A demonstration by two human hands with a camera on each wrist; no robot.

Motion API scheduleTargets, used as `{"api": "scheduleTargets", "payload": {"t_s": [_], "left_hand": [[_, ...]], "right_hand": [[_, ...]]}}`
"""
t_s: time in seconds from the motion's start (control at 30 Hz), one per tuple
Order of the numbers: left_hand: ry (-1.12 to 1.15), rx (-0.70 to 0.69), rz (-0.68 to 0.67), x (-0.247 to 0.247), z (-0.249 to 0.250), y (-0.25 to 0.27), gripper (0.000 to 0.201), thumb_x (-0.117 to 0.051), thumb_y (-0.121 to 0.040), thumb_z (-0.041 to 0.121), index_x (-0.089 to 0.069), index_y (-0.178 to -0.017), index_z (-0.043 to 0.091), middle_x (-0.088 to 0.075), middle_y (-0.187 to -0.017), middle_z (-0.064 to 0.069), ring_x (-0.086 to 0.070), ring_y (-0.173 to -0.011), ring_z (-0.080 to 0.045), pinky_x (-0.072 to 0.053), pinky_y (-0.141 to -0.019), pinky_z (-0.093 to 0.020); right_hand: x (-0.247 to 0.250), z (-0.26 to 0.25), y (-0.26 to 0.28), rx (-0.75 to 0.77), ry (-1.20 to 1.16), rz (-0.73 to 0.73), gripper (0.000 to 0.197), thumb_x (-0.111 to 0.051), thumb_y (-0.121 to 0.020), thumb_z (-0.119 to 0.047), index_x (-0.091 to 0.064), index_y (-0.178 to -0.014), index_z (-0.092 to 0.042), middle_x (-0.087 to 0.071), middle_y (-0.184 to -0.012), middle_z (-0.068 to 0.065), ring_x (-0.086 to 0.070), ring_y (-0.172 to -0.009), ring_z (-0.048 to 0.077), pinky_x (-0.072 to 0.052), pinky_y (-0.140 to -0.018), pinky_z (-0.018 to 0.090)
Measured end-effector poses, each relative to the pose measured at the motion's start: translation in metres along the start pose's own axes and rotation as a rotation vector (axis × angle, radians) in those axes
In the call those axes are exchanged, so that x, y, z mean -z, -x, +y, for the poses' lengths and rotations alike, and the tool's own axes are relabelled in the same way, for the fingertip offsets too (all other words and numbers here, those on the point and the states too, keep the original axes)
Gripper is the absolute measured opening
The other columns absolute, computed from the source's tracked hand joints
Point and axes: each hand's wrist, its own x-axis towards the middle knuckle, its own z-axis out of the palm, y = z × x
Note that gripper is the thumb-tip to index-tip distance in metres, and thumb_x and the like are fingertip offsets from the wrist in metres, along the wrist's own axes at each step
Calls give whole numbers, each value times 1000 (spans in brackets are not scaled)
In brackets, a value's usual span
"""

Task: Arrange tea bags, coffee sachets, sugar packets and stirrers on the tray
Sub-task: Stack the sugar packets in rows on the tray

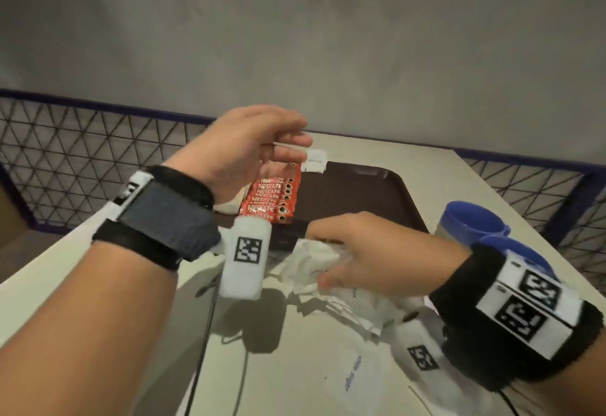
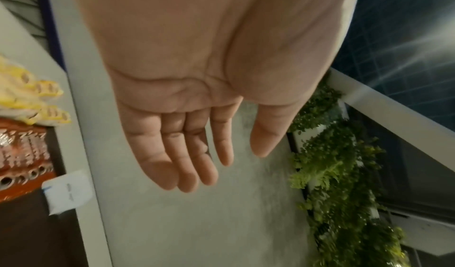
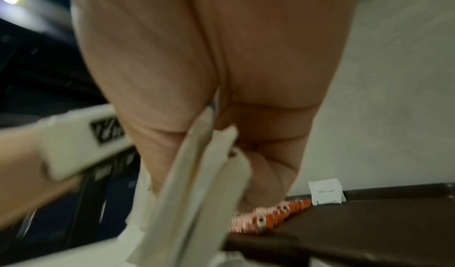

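Coffee sachets (image 1: 273,193) read "NESCAFE"; sugar packet (image 3: 326,192) probably "white sugar"

Grey wall (image 1: 328,38), blue-railed mesh fence (image 1: 82,133)

tray (image 1: 354,186): on the counter (image 1: 475,192), toward its far edge
coffee sachets (image 1: 273,196): in a row on the tray's left part
sugar packet (image 1: 314,160): at the tray's far rim, just behind the coffee sachets
tea bags (image 2: 32,99): left of the coffee sachets
cups (image 1: 472,219): on the counter, right of the tray
loose packets (image 1: 354,310): on the counter, before the tray
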Motion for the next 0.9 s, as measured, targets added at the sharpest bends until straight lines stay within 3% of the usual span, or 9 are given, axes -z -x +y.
{"api": "scheduleTargets", "payload": {"t_s": [0.13,0.23,0.33,0.43,0.5,0.63,0.77,0.8,0.9], "left_hand": [[44,158,-143,-13,-35,-7,40,-64,-88,51,-72,-108,17,-74,-102,-8,-67,-91,-22,-54,-75,-34],[147,264,-383,-19,-47,-1,42,-57,-91,59,-79,-96,23,-75,-92,-3,-70,-79,-18,-54,-69,-31],[280,288,-410,-16,-50,5,56,-57,-79,72,-78,-91,21,-73,-84,-4,-68,-71,-19,-53,-64,-30],[312,263,-397,-13,-52,10,62,-58,-79,75,-76,-94,18,-69,-81,-6,-64,-66,-22,-47,-58,-31],[337,260,-388,-13,-54,12,53,-63,-75,68,-78,-97,21,-70,-87,-6,-65,-73,-23,-51,-60,-32],[351,290,-411,-18,-56,14,19,-72,-79,26,-80,-96,23,-74,-88,-5,-72,-75,-20,-62,-57,-38],[373,317,-378,-13,-58,11,22,-67,-83,10,-79,-99,18,-76,-90,-8,-75,-76,-21,-63,-55,-37],[382,316,-365,-12,-59,10,22,-67,-84,5,-77,-102,14,-76,-90,-9,-75,-75,-22,-63,-55,-36],[395,303,-277,-10,-62,6,23,-61,-86,-4,-73,-99,10,-73,-80,-9,-73,-64,-21,-62,-52,-35]], "right_hand": [[30,1,-6,30,-276,120,17,-81,-86,-30,-69,-97,-33,-72,-97,-15,-68,-88,3,-57,-78,27],[41,2,-18,47,-388,141,25,-83,-85,-28,-72,-107,-26,-76,-102,-5,-73,-94,16,-59,-89,44],[47,0,-29,70,-403,90,25,-82,-86,-24,-72,-109,-26,-77,-103,-4,-74,-96,20,-57,-93,50],[48,-2,-35,48,-380,61,25,-82,-86,-26,-72,-108,-29,-77,-102,-5,-74,-93,19,-58,-90,52],[48,-1,-36,36,-376,57,27,-83,-85,-27,-72,-109,-28,-77,-103,-3,-74,-94,21,-57,-90,54],[42,0,-36,10,-342,114,30,-88,-77,-27,-70,-101,-31,-76,-95,-4,-72,-87,19,-57,-83,49],[35,-3,-42,19,-320,217,47,-92,-69,-33,-67,-107,-37,-75,-97,-2,-72,-91,19,-57,-84,52],[33,-1,-44,27,-297,252,52,-92,-67,-35,-64,-111,-40,-74,-99,-5,-71,-92,15,-56,-86,47],[26,-5,-48,33,-153,334,73,-91,-64,-44,-53,-125,-49,-62,-112,-18,-57,-103,-3,-44,-85,9]]}}
